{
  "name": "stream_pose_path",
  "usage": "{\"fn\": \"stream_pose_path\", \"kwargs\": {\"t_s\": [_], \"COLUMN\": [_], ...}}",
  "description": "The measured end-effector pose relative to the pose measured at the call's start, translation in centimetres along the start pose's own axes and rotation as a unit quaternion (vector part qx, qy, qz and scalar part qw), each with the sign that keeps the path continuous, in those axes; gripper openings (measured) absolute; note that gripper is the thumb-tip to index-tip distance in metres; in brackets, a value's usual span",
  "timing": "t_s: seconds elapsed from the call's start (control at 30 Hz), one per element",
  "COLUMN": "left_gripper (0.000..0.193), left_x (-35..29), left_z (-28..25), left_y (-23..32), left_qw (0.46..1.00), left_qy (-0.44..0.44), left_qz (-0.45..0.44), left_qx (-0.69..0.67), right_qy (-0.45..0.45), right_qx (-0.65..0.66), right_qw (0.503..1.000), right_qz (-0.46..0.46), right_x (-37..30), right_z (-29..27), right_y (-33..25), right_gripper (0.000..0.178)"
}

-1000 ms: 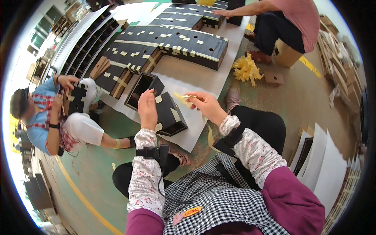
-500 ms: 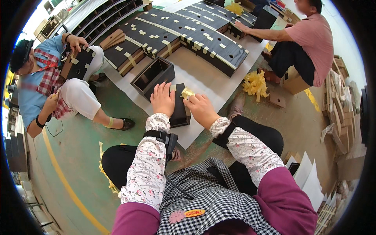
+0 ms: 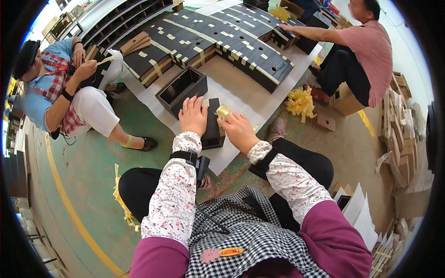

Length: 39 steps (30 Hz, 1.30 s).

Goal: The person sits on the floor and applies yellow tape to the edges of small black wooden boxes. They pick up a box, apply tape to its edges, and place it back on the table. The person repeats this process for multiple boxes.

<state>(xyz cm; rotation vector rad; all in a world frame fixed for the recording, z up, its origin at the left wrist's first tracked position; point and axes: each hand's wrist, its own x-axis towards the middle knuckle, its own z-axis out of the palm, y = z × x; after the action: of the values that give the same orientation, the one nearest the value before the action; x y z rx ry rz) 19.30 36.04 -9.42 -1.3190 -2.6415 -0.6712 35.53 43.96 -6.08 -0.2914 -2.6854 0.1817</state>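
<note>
A small black wooden box [image 3: 212,130] stands in front of me on white sheeting. My left hand [image 3: 193,118] lies flat on its top, fingers slightly spread, beside a short piece of pale tape at its far edge. At the box's right side, my right hand [image 3: 239,130] is closed on a crumpled wad of yellow tape [image 3: 223,111]. The fingertips under the wad are partly hidden. Just beyond my left hand sits an open-topped black box [image 3: 198,85].
Taped black panels [image 3: 222,34] spread across the sheeting [image 3: 218,69] ahead. Co-workers sit left and right; the left person's hand [image 3: 86,69] pulls a tape strip [image 3: 106,60]. A yellow tape heap [image 3: 300,103] and brown board [image 3: 326,122] lie on the floor to the right.
My hands stay almost where they were on the box. The left co-worker's hand has risen and now draws out a tape strip; the right co-worker's arm shifts slightly.
</note>
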Motion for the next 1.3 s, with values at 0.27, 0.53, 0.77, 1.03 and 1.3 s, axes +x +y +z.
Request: {"fn": "stream_pose_path", "kwargs": {"t_s": [0.27, 0.53, 0.77, 1.03, 1.3], "left_gripper": [0.036, 0.036, 0.036, 0.036, 0.037], "left_x": [-0.1, -0.2, 0.0, 0.3, 0.4], "left_z": [0.3, 0.2, 0.3, 0.5, 0.9], "left_y": [0.2, -0.2, 0.1, 0.0, -1.1], "left_qw": [1.0, 1.0, 1.0, 1.0, 0.999], "left_qy": [0.005, 0.011, 0.014, -0.001, 0.011], "left_qz": [0.007, -0.001, 0.006, -0.004, 0.029], "left_qx": [-0.012, -0.005, -0.019, -0.009, -0.027], "right_qy": [0.068, -0.009, 0.029, -0.111, 0.11], "right_qx": [0.035, 0.029, 0.022, 0.087, 0.111], "right_qw": [0.996, 0.998, 0.998, 0.988, 0.983], "right_qz": [0.052, 0.051, 0.048, 0.066, 0.095], "right_x": [1.1, -0.4, 1.1, -8.2, 0.6], "right_z": [0.8, -0.8, 0.7, -3.4, -1.7], "right_y": [-0.6, -0.4, -0.6, -1.8, -0.3], "right_gripper": [0.019, 0.019, 0.02, 0.021, 0.021]}}
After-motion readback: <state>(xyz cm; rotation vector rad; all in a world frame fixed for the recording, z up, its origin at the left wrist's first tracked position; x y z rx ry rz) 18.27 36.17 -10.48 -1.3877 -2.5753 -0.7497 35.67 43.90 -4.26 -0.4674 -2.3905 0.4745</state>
